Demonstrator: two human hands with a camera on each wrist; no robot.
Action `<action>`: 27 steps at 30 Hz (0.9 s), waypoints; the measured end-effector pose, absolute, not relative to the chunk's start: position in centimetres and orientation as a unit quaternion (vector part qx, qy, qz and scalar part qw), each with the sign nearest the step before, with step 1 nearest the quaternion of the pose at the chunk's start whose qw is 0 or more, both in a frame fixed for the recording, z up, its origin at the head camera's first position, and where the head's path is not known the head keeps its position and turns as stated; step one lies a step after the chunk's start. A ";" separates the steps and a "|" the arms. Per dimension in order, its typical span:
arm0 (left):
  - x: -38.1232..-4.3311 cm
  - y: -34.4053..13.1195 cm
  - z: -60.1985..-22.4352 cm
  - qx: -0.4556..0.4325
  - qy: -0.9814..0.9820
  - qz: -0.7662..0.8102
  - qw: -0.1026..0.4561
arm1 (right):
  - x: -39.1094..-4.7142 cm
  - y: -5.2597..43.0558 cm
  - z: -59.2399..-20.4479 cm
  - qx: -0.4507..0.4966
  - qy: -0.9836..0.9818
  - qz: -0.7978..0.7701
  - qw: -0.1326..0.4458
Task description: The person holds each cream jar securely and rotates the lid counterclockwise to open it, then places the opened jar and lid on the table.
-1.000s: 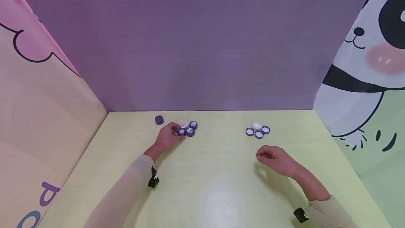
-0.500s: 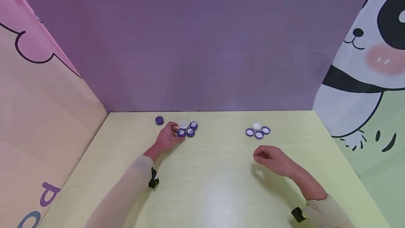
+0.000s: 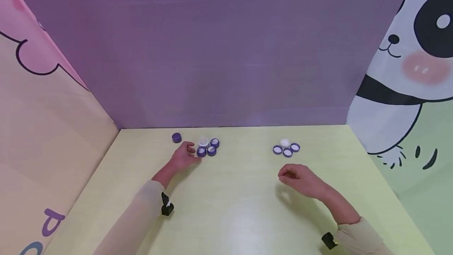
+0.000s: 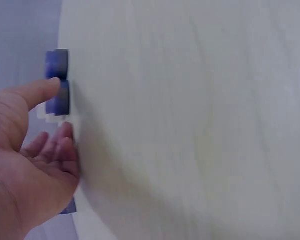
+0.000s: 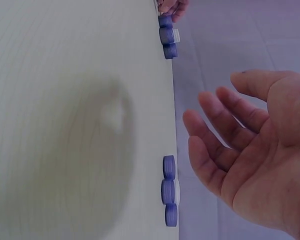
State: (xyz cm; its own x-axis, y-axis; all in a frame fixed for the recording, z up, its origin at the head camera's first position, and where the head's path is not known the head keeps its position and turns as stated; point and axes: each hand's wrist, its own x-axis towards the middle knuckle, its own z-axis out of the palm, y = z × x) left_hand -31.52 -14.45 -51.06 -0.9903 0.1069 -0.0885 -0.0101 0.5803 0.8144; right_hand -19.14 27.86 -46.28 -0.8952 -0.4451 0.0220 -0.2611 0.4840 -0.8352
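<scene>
In the head view my left hand is at the left side of a cluster of small round jars: a white jar with purple jars around it. Its thumb and fingers are spread apart beside the nearest purple jar, holding nothing. The left wrist view shows the thumb tip overlapping a purple jar. My right hand hovers over the table, fingers loosely bent and holding nothing. Beyond it lies a second cluster: a white round piece and several purple-rimmed, white-centred pieces, which look like upturned lids.
A single purple round piece lies behind the left hand, near the table's back edge. The pale wooden table meets a purple backdrop at the rear. Printed panels stand at the left and right sides.
My left hand has loosened from the nearest purple jar and drawn slightly left. The right hand has drifted a little left. The head view has shifted slightly.
</scene>
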 end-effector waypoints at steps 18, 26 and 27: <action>-29.4 -19.1 -50.1 0.017 0.896 0.440 0.065 | -18.5 26.1 -46.3 -0.259 0.920 -0.290 0.043; -30.4 -20.7 -49.5 -0.022 0.911 0.413 0.010 | -18.0 25.7 -46.6 -0.260 0.916 -0.298 0.071; -30.5 -20.7 -49.4 -0.038 0.913 0.407 0.004 | -18.0 25.8 -46.6 -0.262 0.916 -0.295 0.070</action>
State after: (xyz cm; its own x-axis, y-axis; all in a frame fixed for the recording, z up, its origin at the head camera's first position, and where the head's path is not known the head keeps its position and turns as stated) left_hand -30.50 -20.70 -49.42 -0.9970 -0.0673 -0.0378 -0.0731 0.6665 0.7419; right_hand -18.00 25.79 -46.63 -0.8533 -0.5208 0.0257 -0.4379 0.6890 -0.5775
